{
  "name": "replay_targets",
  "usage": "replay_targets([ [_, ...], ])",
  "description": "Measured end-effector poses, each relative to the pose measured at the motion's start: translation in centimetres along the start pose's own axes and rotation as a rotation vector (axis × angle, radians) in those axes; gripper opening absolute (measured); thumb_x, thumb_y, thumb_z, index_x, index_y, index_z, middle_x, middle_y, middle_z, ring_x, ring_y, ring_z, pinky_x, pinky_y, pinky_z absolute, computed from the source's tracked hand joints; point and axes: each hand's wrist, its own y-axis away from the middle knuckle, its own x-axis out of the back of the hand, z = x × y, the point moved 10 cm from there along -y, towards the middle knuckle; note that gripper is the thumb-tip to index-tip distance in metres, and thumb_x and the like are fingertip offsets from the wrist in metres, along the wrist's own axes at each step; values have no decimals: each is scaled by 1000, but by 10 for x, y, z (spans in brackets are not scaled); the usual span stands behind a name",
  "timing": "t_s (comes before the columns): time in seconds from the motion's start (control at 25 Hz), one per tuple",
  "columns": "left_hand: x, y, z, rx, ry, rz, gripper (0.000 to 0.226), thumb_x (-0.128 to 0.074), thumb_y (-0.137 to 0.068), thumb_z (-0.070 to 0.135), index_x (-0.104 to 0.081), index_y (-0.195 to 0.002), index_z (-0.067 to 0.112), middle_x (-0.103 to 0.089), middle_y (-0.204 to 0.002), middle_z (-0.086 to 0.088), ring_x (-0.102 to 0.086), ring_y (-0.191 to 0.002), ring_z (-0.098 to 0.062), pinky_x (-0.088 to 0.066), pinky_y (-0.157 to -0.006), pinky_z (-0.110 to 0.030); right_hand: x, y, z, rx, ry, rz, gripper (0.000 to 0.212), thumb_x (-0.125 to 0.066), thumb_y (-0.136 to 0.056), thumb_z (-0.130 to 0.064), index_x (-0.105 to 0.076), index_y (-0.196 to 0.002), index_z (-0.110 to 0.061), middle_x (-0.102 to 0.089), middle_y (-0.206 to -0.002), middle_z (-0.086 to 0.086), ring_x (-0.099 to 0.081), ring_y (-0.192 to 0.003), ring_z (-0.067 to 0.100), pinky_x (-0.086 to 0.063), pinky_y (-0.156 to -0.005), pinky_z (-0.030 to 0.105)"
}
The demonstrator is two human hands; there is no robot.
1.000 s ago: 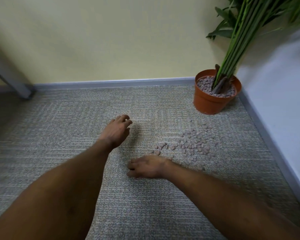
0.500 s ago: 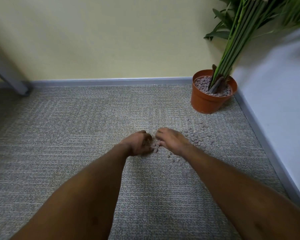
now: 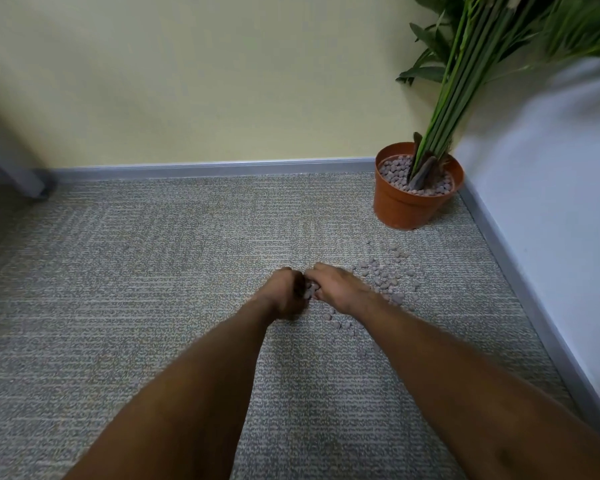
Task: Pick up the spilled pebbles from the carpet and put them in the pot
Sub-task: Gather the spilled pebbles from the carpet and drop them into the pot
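Several small grey-pink pebbles lie scattered on the grey carpet, right of my hands. My left hand and my right hand rest on the carpet, fingertips meeting and cupped around a small heap of pebbles between them. More pebbles lie under and behind my right wrist. The orange pot stands in the far right corner, filled with pebbles around green plant stems.
A yellow wall with a grey skirting bounds the carpet at the back. A pale wall with skirting runs along the right. A grey furniture leg stands at the far left. Plant leaves overhang the top right.
My hands came together from apart and closed around the left edge of the pebble patch. Over the last half second they drew tighter, bunching pebbles between them.
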Motion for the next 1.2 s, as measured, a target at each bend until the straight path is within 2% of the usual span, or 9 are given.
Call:
replay_targets([
  [0.12,-1,-1,-9,62,89,26,13,-71,-83,15,-73,-94,9,-71,-84,-6,-61,-73,-17,-42,-64,-21,-3,-2,4,-51,-35,15,38,-68,-98,-14,-61,-133,-26,-54,-112,-5,-60,-102,19,-54,-91,42],
  [0.24,-2,1,-15,105,167,53,3,-72,-84,18,-70,-82,19,-64,-68,7,-60,-63,-11,-40,-53,-14,-4,-6,2,-57,-26,41,24,-68,-97,-15,-63,-118,-26,-50,-103,-7,-58,-96,19,-54,-85,42],
  [0.4,-4,0,-18,155,194,40,13,-67,-85,19,-64,-73,24,-61,-60,9,-55,-55,-5,-38,-49,-11,-4,-13,-1,-79,-38,70,4,-59,-101,-21,-63,-101,-22,-51,-100,-2,-58,-90,22,-53,-78,42],
  [0.56,-4,0,-17,216,218,71,10,-66,-85,19,-73,-82,11,-74,-74,-4,-58,-61,-13,-54,-62,-30,-8,-18,3,-147,-38,73,11,-56,-99,-16,-62,-93,-22,-53,-96,-2,-59,-85,20,-55,-78,43],
  [0.68,-1,2,-13,246,266,123,12,-65,-82,19,-69,-74,12,-71,-69,-2,-57,-58,-15,-50,-58,-30,-7,-22,4,-163,-24,68,18,-46,-101,-24,-59,-89,-21,-59,-92,0,-58,-78,19,-50,-68,40],
  [0.8,1,0,-9,271,277,150,13,-62,-81,19,-66,-70,14,-70,-69,-1,-57,-57,-15,-49,-57,-31,-1,-21,7,-196,-30,71,18,-49,-101,-20,-61,-88,-17,-62,-93,4,-62,-80,22,-49,-67,36],
  [0.96,-3,-9,1,231,271,111,15,-58,-86,16,-70,-77,15,-67,-84,-3,-59,-69,-20,-52,-66,-39,19,-16,22,-262,-29,132,16,-57,-100,-9,-71,-97,-17,-64,-100,5,-65,-83,22,-60,-77,41],
  [1.08,-3,-15,13,132,97,85,18,-61,-97,17,-77,-104,17,-63,-107,-4,-66,-93,-25,-58,-85,-41,48,-14,46,-305,-85,244,30,-55,-103,-3,-71,-125,-16,-65,-120,5,-66,-89,20,-62,-82,39],
  [1.2,-5,-19,23,26,-8,50,25,-57,-101,15,-74,-118,21,-63,-113,-7,-66,-98,-26,-57,-86,-38,100,-12,69,-286,-150,407,30,-56,-103,-3,-71,-128,-13,-64,-128,9,-64,-100,19,-58,-95,35],
])
